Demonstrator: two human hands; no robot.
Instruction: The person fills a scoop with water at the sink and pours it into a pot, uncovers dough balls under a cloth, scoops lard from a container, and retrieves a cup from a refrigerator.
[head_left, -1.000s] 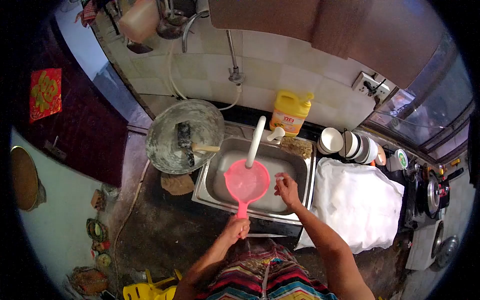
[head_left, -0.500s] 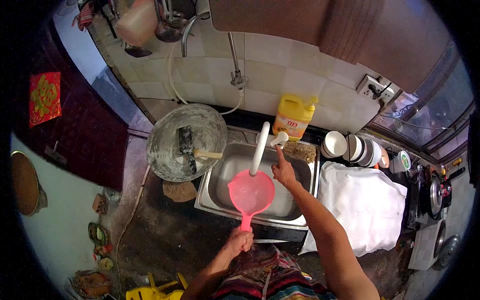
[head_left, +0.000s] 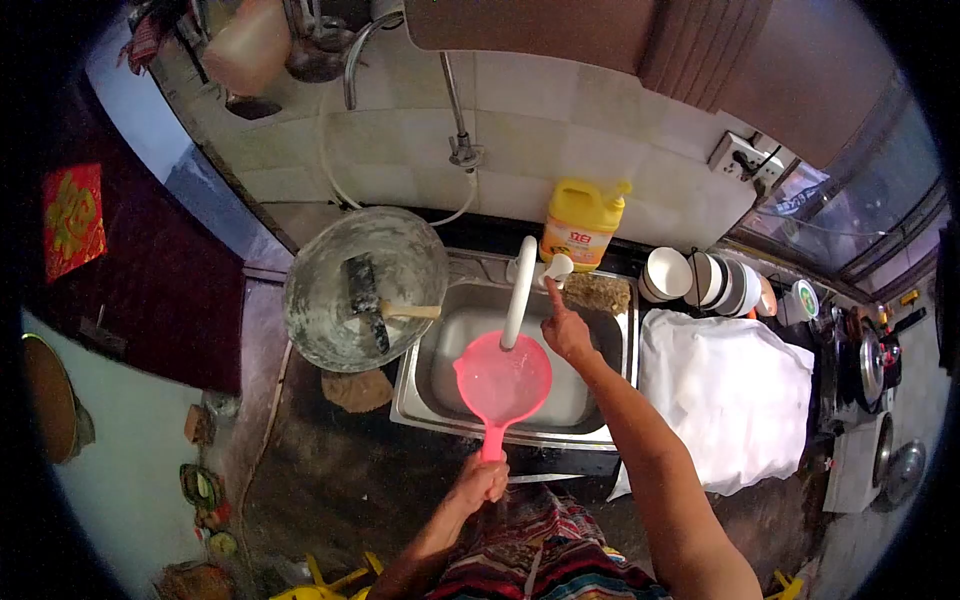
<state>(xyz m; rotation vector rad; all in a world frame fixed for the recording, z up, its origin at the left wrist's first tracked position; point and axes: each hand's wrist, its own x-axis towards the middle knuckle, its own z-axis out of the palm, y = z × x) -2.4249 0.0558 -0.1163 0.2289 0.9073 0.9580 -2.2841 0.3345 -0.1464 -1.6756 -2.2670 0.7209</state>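
My left hand (head_left: 478,484) is closed around the handle of a pink water dipper (head_left: 502,380). The dipper's bowl hangs over the steel sink (head_left: 455,325), right under the spout of the white faucet (head_left: 520,290), and water appears to be in it. My right hand (head_left: 568,332) is at the faucet's white lever (head_left: 556,266), its index finger stretched out to the lever's lower edge and the other fingers loosely curled. Whether the fingertip presses on the lever or only rests near it is hard to see.
Left of the sink stands a large metal basin (head_left: 415,255) with a black-headed, wooden-handled tool (head_left: 368,300) inside. A yellow detergent jug (head_left: 582,225) and a brown scrubber (head_left: 598,293) sit behind the sink. Bowls (head_left: 668,273) and a white cloth (head_left: 725,400) lie on the right.
The camera view has shifted slightly. Both hands keep nearly the same places, with the dipper still under the spout and the right index finger still at the lever.
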